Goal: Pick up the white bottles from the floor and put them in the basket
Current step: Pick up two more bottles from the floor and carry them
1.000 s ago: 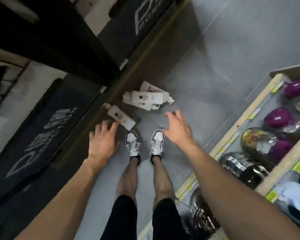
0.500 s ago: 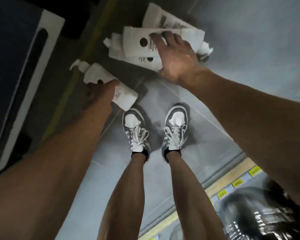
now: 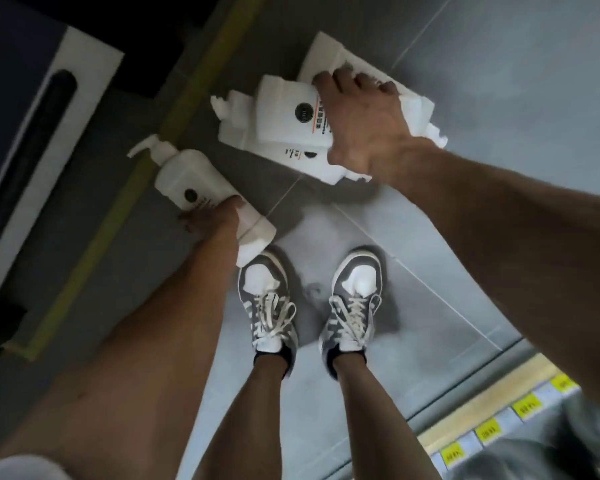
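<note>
A white pump bottle (image 3: 194, 181) lies on its side on the grey floor (image 3: 499, 81), and the left hand (image 3: 212, 220) grips its lower body with curled fingers. To the right a pile of white bottles (image 3: 278, 112) lies on the floor; the right hand (image 3: 357, 119) seems to clamp the top one, fingers over its far edge. Two grey shoes (image 3: 267, 299) stand just below. A yellow strip (image 3: 118, 209) runs beside the single bottle. The labels bear a black round mark; the writing is too blurred to read.
</note>
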